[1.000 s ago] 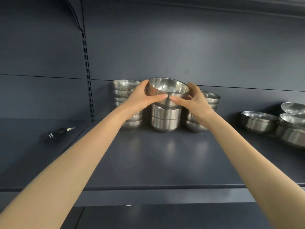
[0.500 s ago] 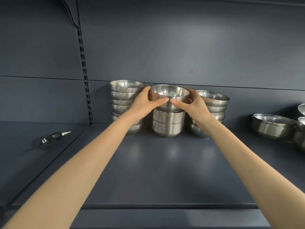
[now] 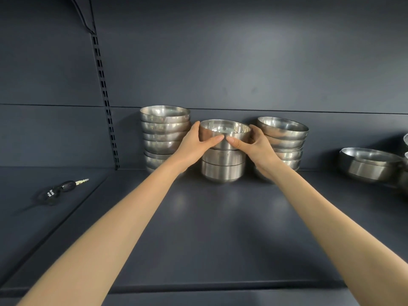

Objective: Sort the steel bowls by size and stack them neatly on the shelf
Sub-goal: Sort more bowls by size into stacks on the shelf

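- Head view, step in hand: we judge the top bowl is being seated on the middle stack, at the back of the shelf, between the left stack and the right stack.
- Left hand: curled round the bowl's left wall, thumb across the front.
- Right hand: gripping the right wall likewise (thumb tips nearly meet).
- Next move: we would release once it nests level, then take the loose bowls far right.

Both hands, left hand and right hand, hold the top bowl on the middle stack, far back on the shelf.
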The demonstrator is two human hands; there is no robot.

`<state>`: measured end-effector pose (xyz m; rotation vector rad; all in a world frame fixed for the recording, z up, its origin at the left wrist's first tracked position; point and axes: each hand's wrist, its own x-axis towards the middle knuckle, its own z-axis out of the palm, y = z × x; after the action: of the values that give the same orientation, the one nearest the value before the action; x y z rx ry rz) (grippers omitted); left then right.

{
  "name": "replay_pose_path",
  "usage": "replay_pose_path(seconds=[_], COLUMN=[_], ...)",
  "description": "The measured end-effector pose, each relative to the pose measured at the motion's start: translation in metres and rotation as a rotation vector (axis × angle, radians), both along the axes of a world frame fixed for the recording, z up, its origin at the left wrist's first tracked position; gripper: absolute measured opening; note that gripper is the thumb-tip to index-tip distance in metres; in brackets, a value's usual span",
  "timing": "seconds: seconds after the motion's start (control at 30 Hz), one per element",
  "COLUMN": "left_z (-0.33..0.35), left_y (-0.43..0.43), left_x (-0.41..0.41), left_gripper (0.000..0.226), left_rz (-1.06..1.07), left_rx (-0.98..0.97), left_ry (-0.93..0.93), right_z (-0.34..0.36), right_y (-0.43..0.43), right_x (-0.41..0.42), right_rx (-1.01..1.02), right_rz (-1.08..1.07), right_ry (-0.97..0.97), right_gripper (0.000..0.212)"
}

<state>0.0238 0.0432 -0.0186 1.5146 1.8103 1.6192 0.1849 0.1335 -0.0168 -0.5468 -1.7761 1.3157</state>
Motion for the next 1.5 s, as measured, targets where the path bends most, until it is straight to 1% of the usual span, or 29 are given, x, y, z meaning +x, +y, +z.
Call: replay_pose_path(seconds=[0.07, 0.1, 0.27, 0.4, 0.43, 0.5, 0.53, 0.57, 0.63, 0.67, 0.7, 0.77, 0.8, 0.83, 0.9, 1.0, 1.07, 1.13, 1.27, 1.5], left_z=[-0.001, -0.001, -0.004, -0.003, -0.002, 0.000, 0.000, 0.000, 0.000, 0.000, 0.002, 0.006, 0.007, 0.008, 0.008, 0.004, 0.000, -0.005, -0.015, -0.024], left_y=[0.000, 0.001, 0.001, -0.002, -0.003, -0.006, -0.007, -0.009, -0.018, -0.024, -0.032, -0.051, -0.060, -0.071, -0.089, -0.109, -0.122, -0.132, -0.145, -0.149], left_x=[0.001, 0.000, 0.000, 0.005, 0.007, 0.012, 0.014, 0.015, 0.020, 0.022, 0.026, 0.034, 0.037, 0.040, 0.043, 0.044, 0.048, 0.051, 0.063, 0.092], left_gripper=[0.105, 0.103, 0.119, 0.112, 0.106, 0.084, 0.075, 0.070, 0.062, 0.057, 0.051, 0.040, 0.044, 0.052, 0.065, 0.068, 0.069, 0.071, 0.078, 0.081], left_rz=[0.001, 0.004, 0.013, 0.028, 0.031, 0.037, 0.044, 0.049, 0.066, 0.073, 0.072, 0.074, 0.075, 0.083, 0.119, 0.249, 0.334, 0.376, 0.380, 0.305], left_rx=[-0.010, -0.017, -0.033, -0.065, -0.082, -0.119, -0.136, -0.144, -0.173, -0.196, -0.217, -0.268, -0.296, -0.318, -0.365, -0.429, -0.427, -0.444, -0.541, -0.511], left_ry=[0.018, 0.021, 0.010, 0.016, 0.022, 0.040, 0.048, 0.065, 0.116, 0.154, 0.205, 0.341, 0.422, 0.499, 0.617, 0.860, 0.988, 1.034, 1.052, 1.009], right_z=[-0.003, -0.004, -0.003, -0.002, -0.001, -0.002, -0.001, 0.000, 0.001, 0.002, 0.003, 0.002, 0.000, -0.003, -0.005, -0.008, -0.011, -0.015, -0.022, -0.031], right_y=[0.001, 0.001, 0.003, 0.001, 0.001, 0.004, 0.004, 0.003, 0.000, -0.003, -0.006, -0.011, -0.013, -0.014, -0.021, -0.037, -0.048, -0.057, -0.075, -0.093], right_x=[0.000, 0.000, 0.001, 0.002, 0.002, 0.001, 0.002, 0.004, 0.010, 0.015, 0.020, 0.031, 0.038, 0.046, 0.061, 0.085, 0.098, 0.110, 0.136, 0.187], right_rx=[-0.003, 0.000, 0.001, -0.001, -0.005, -0.012, -0.002, 0.014, 0.035, 0.042, 0.054, 0.127, 0.214, 0.322, 0.531, 0.727, 0.817, 0.835, 0.782, 0.721], right_rz=[0.000, 0.003, 0.011, 0.005, 0.006, 0.006, 0.001, 0.002, 0.007, 0.017, 0.031, 0.038, 0.012, -0.026, -0.110, -0.275, -0.374, -0.423, -0.464, -0.571], right_ry=[-0.003, -0.006, -0.031, -0.059, -0.071, -0.104, -0.131, -0.155, -0.214, -0.252, -0.294, -0.420, -0.518, -0.629, -0.784, -0.890, -0.930, -0.968, -1.024, -1.077], right_gripper=[0.123, 0.124, 0.131, 0.131, 0.126, 0.113, 0.110, 0.112, 0.128, 0.132, 0.128, 0.103, 0.092, 0.086, 0.082, 0.080, 0.082, 0.085, 0.089, 0.086])
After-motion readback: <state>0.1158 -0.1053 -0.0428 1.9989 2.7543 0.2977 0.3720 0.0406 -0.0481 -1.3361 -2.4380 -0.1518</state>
